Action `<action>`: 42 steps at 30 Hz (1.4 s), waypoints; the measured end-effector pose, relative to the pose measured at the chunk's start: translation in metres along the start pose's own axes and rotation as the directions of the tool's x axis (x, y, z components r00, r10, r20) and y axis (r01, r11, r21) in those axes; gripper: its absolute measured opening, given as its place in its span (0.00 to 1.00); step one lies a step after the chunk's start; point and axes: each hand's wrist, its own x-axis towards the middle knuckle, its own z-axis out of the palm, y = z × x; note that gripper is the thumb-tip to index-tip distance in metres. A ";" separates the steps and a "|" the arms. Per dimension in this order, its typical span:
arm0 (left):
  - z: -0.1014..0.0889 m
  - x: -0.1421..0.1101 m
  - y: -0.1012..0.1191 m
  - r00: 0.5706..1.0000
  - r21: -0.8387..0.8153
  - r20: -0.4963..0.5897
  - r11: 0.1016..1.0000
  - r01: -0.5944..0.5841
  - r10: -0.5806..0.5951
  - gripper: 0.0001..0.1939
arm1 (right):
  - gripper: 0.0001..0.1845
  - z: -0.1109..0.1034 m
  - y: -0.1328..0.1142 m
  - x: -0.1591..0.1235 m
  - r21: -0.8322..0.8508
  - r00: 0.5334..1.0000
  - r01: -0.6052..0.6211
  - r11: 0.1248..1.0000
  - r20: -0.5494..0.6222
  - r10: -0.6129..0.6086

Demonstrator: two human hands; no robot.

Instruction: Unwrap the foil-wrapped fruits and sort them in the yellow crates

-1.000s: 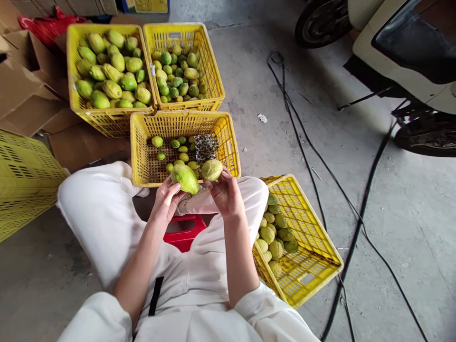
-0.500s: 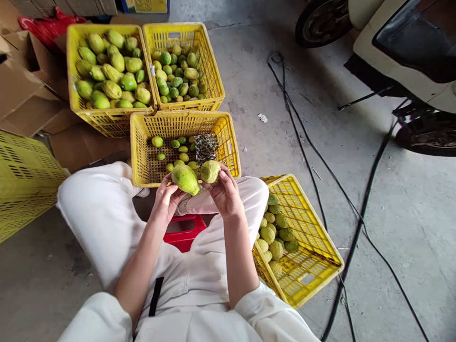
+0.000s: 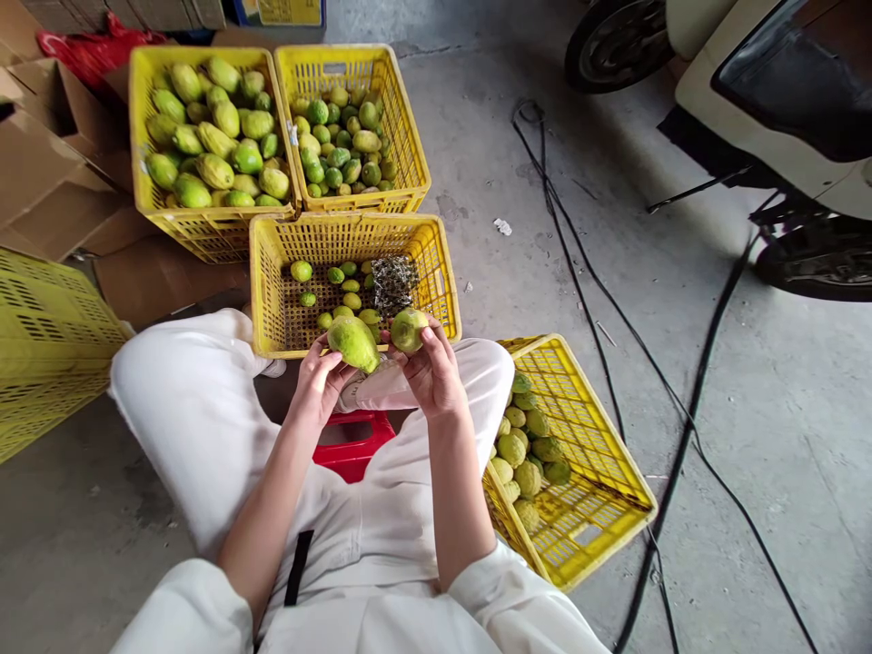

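Note:
My left hand [image 3: 319,377] is closed round a large, pear-shaped green-yellow citrus fruit [image 3: 352,342]. Between the fingers of my right hand [image 3: 434,368] is a smaller, rounder citrus fruit [image 3: 409,330], held just right of the large one with a gap between them. Both are above the near edge of a yellow plastic crate [image 3: 253,291]. Several small green fruits [image 3: 351,301] lie on that crate's floor, beside a clump of dark, shiny material [image 3: 393,280] that I cannot make out.
Behind stand a yellow crate of large fruits [image 3: 140,118] and another crate of smaller ones [image 3: 403,100]. A tilted crate [image 3: 599,436] with fruit is by my right knee. Below me is a red stool [image 3: 354,445]. Black cables [image 3: 695,400] cross the floor near a scooter [image 3: 783,100]; cardboard [image 3: 41,173] lies left.
My right fingers have turned the rounder fruit, which now shows a different side and sits slightly further right. The large fruit in my left hand has hardly moved.

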 end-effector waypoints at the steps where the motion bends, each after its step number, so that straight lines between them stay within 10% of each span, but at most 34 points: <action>1: 0.000 0.000 0.000 1.000 -0.006 -0.006 1.000 0.000 0.000 0.29 | 0.22 -0.001 0.001 0.000 -0.004 1.000 0.000 1.000 -0.010 0.000; 42: 0.008 0.000 0.001 0.984 -0.212 -0.156 0.976 0.048 -0.082 0.24 | 0.21 -0.004 0.003 0.001 -0.032 0.998 0.058 0.998 -0.021 -0.059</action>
